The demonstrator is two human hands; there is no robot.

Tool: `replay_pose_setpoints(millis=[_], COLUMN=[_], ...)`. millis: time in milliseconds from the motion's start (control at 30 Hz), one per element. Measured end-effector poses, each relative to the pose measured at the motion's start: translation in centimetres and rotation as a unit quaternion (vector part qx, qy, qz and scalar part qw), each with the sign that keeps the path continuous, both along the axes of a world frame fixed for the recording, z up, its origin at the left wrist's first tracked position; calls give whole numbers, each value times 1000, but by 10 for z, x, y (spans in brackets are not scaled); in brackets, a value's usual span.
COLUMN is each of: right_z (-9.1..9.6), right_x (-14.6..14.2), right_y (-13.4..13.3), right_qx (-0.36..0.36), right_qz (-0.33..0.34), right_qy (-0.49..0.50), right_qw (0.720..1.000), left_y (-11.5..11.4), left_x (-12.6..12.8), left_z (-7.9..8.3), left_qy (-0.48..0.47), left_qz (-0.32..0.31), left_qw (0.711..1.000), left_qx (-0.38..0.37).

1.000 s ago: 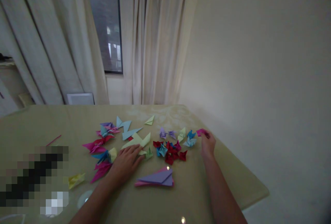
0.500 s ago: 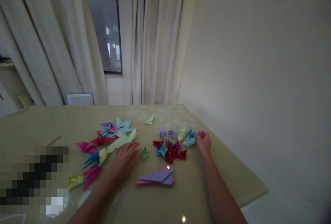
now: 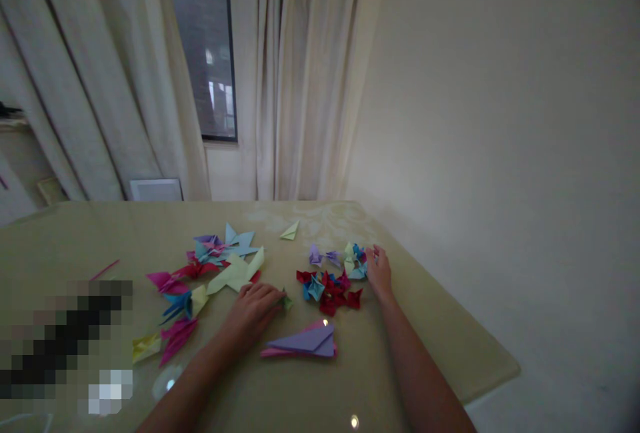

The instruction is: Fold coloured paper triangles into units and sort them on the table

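Note:
My left hand (image 3: 256,308) lies low over the table with its fingers together, the tips closed on a small green origami piece (image 3: 287,300) that is partly covered. On the right, my right hand (image 3: 379,273) has its fingers somewhat apart against the right side of a light blue folded piece (image 3: 358,273). Darker blue and magenta paper shows by its fingertips, beside a pale green piece (image 3: 349,257). Just nearer to me is a cluster of red folded pieces (image 3: 330,293) with a blue one (image 3: 314,288) among them. Two lilac pieces (image 3: 315,255) sit behind the cluster.
Flat purple and pink folded papers (image 3: 305,341) lie between my forearms. Left of my left hand are several larger origami shapes, including a pale green one (image 3: 237,273) and a magenta one (image 3: 179,338). A pale green folded triangle (image 3: 290,230) rests farther back.
My left hand has moved right from the large pale green shape to the small green piece. My right hand has shifted left, and the blue pieces now sit closer to the pale green one.

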State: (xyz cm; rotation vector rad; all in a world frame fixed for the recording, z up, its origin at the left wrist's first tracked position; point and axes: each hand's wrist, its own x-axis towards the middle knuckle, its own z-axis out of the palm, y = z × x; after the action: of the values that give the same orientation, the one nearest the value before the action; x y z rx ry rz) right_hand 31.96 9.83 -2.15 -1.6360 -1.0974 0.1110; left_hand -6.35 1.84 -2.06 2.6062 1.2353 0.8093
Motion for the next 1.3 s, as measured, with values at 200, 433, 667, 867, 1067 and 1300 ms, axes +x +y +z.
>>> replay_pose_setpoints(millis=[200, 433, 667, 867, 1067, 1300], right_z=[18, 38, 41, 42, 40, 38], right_x=[-8, -68, -86, -85, -82, -74], right_y=[-19, -54, -63, -65, -59, -58], right_qx=[49, -8, -76, -60, 20, -34], right_qz=[19, 290, 372, 327, 295, 256], right_qy=[-29, -228, -250, -249, -146, -166], right_qw=[998, 929, 891, 910, 944, 952], left_y=[-1, -5, -15, -16, -9, -2], left_x=[1, -2, 11, 16, 12, -16], left_z=[0, 3, 7, 12, 9, 13], left_qy=[-49, -45, -52, -99, -157, -29], left_qz=[6, 62, 9, 0, 1, 208], left_qw=[999, 997, 999, 993, 984, 976], left_qx=[0, 13, 0, -60, -85, 52])
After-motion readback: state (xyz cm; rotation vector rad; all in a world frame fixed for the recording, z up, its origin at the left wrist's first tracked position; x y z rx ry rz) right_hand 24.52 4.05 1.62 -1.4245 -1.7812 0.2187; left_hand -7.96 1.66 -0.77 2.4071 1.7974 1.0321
